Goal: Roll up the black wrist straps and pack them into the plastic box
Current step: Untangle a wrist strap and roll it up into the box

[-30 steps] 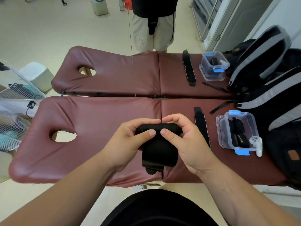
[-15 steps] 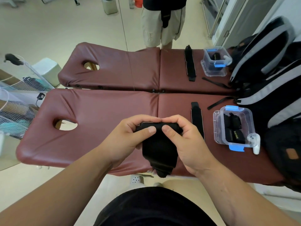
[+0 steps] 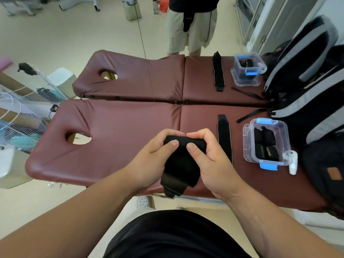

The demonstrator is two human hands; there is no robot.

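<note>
Now both hands roll one black wrist strap (image 3: 181, 161).
Left hand (image 3: 158, 157) and right hand (image 3: 208, 155) pinch the roll crosswise; its loose tail hangs toward the body, and the plastic box (image 3: 247, 146) lies nearer the right hand.

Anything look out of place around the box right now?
A small white object sits at the near right corner of the plastic box, beside its blue latch. It does not look like one of the straps. Nothing else stands out.

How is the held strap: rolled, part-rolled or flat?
Part-rolled: left hand and right hand grip the strap at its rolled top; the tail hangs loose.
</note>
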